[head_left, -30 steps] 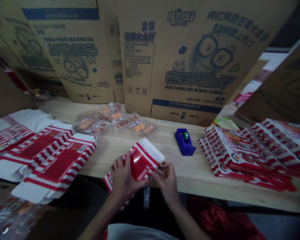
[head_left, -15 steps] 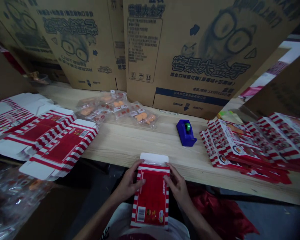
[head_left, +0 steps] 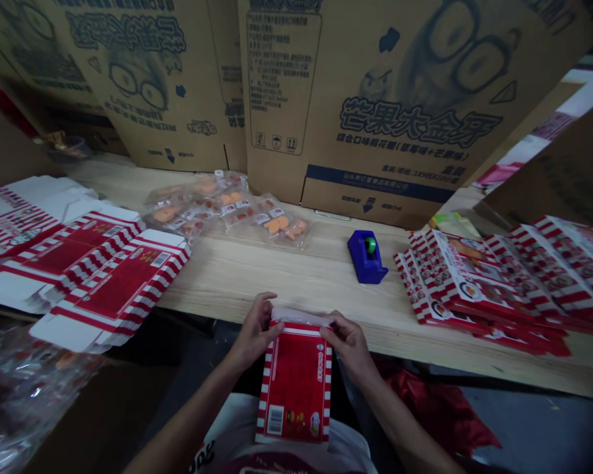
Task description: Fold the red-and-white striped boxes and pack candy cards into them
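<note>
Holding carton (head_left: 296,388) between hands (head_left: 254,332) (flap (head_left: 301,316) unclear)

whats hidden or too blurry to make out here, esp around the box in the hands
All in the head view:
The red-striped box's top flap: blurred and partly covered by the left hand and right hand, so whether it is tucked in cannot be told.
The clear plastic bag: cut off by the left edge, contents lost in glare.
The sachets: print too small to read.
The flat box stack: lower boxes hidden by upper ones.
</note>
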Demonstrator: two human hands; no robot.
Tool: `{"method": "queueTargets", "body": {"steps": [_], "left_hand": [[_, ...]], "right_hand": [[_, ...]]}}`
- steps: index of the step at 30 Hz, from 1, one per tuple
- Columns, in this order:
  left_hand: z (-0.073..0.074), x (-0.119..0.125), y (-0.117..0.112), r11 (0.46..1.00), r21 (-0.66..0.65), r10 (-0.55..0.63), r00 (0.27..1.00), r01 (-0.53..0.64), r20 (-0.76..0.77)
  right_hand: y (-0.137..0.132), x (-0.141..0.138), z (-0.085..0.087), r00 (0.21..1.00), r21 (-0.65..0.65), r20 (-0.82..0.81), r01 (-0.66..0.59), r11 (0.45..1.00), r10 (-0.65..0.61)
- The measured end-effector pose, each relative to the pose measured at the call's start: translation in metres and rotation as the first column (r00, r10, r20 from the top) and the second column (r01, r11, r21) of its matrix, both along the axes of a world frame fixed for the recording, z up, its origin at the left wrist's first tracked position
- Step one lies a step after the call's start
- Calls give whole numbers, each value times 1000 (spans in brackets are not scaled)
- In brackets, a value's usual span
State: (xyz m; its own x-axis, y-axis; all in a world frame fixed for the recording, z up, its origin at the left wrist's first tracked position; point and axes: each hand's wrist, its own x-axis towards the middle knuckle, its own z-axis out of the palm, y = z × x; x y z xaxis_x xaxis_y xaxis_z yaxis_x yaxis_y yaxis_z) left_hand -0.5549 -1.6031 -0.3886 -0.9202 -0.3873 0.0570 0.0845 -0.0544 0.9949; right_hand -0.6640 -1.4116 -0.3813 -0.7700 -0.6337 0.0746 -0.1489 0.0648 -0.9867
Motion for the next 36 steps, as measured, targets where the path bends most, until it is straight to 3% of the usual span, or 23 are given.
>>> {"method": "queueTargets", "body": {"steps": [3,5,11,13,15,17,20,24,26,32,34,36], "left_hand": [[6,4,-8,967,-234,-100,995,102,20],[11,7,-12,945,-304,-122,992,121,15],[25,3,-21,961,-223,-157,986,165,53],[28,-2,-27,973,-70,-212,973,219,96],[31,-8,-32,956,105,-285,950,273,125],[32,-13,-35,934,194,-330,934,301,136],[32,-16,-37,936,115,-344,932,332,117],[35,-10,-37,897,-214,-379,922,387,80],[35,-4,-34,876,-286,-386,920,388,66],[25,9,-19,915,-325,-236,971,237,42],[24,8,-19,945,-233,-226,973,230,44],[27,4,-24,956,-58,-284,956,289,76]], "right_hand": [[4,-1,4,988,-3,-153,-28,1000,27],[6,-1,7,985,-5,-168,-45,999,43],[2,-11,29,996,117,-29,-85,990,89],[-3,-16,38,995,149,-10,-96,984,98],[-7,-20,44,993,146,9,-116,982,116],[-10,-22,46,990,142,18,-141,980,140],[-9,-22,43,988,155,-37,-140,978,147],[2,-17,38,967,175,-199,-126,976,161],[7,-12,35,953,163,-261,-117,980,157],[10,1,21,933,89,-354,-43,995,72],[9,3,20,937,67,-345,-42,997,63],[9,2,22,955,50,-291,-52,997,64]]}}
